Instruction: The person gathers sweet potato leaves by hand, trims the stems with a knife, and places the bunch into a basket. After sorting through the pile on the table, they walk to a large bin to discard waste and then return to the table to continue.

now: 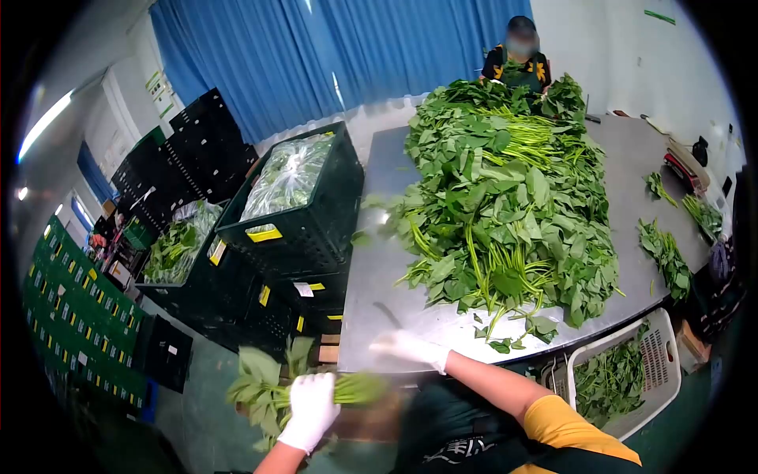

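One bunch of greens (272, 387) — left-hand fingers (309, 399) wrapped around.

You can read no text anywhere here: the yellow tags on the dark crate (296, 207) and on the stacked crates (268, 304) below it are too small and blurred to make out, the green slips on the left wall (158, 83) show no legible words, and the pale marks on the green crates (75, 316) stay unreadable
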Tool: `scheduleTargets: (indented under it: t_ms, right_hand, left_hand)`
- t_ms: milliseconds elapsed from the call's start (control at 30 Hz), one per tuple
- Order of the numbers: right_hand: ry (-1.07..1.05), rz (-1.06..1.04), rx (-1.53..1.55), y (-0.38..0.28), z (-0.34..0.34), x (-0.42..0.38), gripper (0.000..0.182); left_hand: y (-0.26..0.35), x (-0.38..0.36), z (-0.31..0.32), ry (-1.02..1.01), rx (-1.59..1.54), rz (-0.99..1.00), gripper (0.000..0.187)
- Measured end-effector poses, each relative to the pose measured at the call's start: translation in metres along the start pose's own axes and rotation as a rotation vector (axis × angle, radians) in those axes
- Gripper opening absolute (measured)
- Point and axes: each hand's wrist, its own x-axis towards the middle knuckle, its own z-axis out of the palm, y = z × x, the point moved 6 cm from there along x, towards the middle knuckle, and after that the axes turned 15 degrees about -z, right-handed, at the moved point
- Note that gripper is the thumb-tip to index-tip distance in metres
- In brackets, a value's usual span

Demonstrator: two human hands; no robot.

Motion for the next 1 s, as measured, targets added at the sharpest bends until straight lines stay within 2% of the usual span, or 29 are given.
scheduleTargets:
  t_ms: [33,67,100,167,200,267,300,367,400,433,467,500,533,567,600,633,667,700,767,800,833,900,933,1000]
  right_hand:
    - [0.123,-0.039,-0.597,-0.009,-0.025,-0.003,0.049]
    - [0.377,-0.122,-0.983,-0.004,-0.028,-0.007,0.053]
    - [0.394,-0.110,-0.978,0.016,-0.022,-0.008,0.053]
    - [0.476,-0.121,-0.985,0.034,-0.022,-0.012,0.045]
    - [0.494,-0.105,-0.990,0.046,-0.023,-0.008,0.045]
    - [0.525,-0.133,-0.739,0.068,-0.028,-0.003,0.034]
    - [0.545,-0.122,-0.744,0.073,-0.033,-0.009,0.034]
    - [0.767,-0.526,-0.451,0.058,-0.046,-0.034,0.022]
    - [0.586,-0.330,-0.003,0.048,-0.053,-0.054,0.021]
    - [0.581,-0.082,0.767,0.089,-0.052,-0.066,0.022]
    - [0.587,-0.051,0.646,0.061,-0.071,-0.098,0.025]
    - [0.789,-0.116,0.761,0.080,-0.083,-0.118,0.026]
    - [0.862,-0.067,0.815,0.054,-0.093,-0.155,0.025]
    - [0.992,-0.073,0.712,0.030,-0.106,-0.193,0.020]
    - [1.138,0.010,0.518,0.012,-0.120,-0.231,0.016]
    - [1.128,0.125,0.498,0.030,-0.125,-0.268,0.016]
    - [1.267,0.038,0.314,-0.008,-0.131,-0.289,0.016]
    - [1.346,-0.009,0.148,0.007,-0.137,-0.317,0.014]
    - [1.332,0.042,0.123,-0.011,-0.132,-0.359,0.024]
    - [1.321,0.091,0.018,-0.027,-0.127,-0.376,0.024]
    - [1.269,0.133,-0.171,-0.038,-0.123,-0.390,0.024]
    - [1.248,0.252,-0.539,-0.060,-0.116,-0.412,0.026]
    - [1.279,0.148,-0.691,-0.058,-0.112,-0.423,0.025]
    - [1.322,0.227,-0.837,-0.060,-0.107,-0.442,0.027]
  left_hand:
    - [-0.012,-0.003,-0.003,0.009,-0.108,-0.119,0.029]
    - [-0.023,-0.007,-0.004,0.016,-0.203,-0.196,0.028]
    - [-0.032,-0.013,-0.002,-0.096,-0.292,-0.298,0.031]
    - [-0.045,-0.020,0.018,-0.260,-0.850,-0.435,0.031]
    - [-0.042,-0.027,0.032,-0.501,-1.135,-0.594,0.026]
    - [-0.013,-0.025,0.029,-0.725,-1.412,-0.649,0.018]
    - [0.000,-0.023,0.030,-0.799,-1.527,-0.688,0.016]
    - [0.028,-0.011,0.029,-0.886,-1.669,-0.625,0.012]
    - [0.042,-0.005,0.032,-0.890,-1.718,-0.603,0.016]
    - [0.056,0.003,0.035,-0.897,-1.770,-0.583,0.021]
    - [0.069,0.012,0.038,-0.940,-1.752,-0.546,0.022]
    - [0.085,0.021,0.042,-0.986,-1.736,-0.509,0.023]
    - [0.101,0.031,0.049,-0.986,-1.754,-0.449,0.023]
    - [0.121,0.040,0.051,-1.058,-1.717,-0.459,0.022]
    - [0.144,0.048,0.051,-1.130,-1.663,-0.386,0.017]
    - [0.168,0.058,0.056,-1.111,-1.590,-0.223,0.016]
    - [0.199,0.065,0.048,-1.067,-1.619,-0.107,0.010]
    - [0.225,0.069,0.053,-1.098,-1.581,-0.004,0.012]
    - [0.285,0.072,0.072,-1.170,-1.604,0.096,0.011]
    - [0.307,0.069,0.064,-1.187,-1.508,0.126,0.010]
    - [0.337,0.067,0.079,-1.273,-1.544,0.208,0.011]
    - [0.386,0.055,0.104,-1.200,-1.416,0.229,0.014]
    - [0.406,0.048,0.110,-1.132,-1.339,0.319,0.021]
    - [0.440,0.031,0.121,-1.125,-1.288,0.406,0.024]
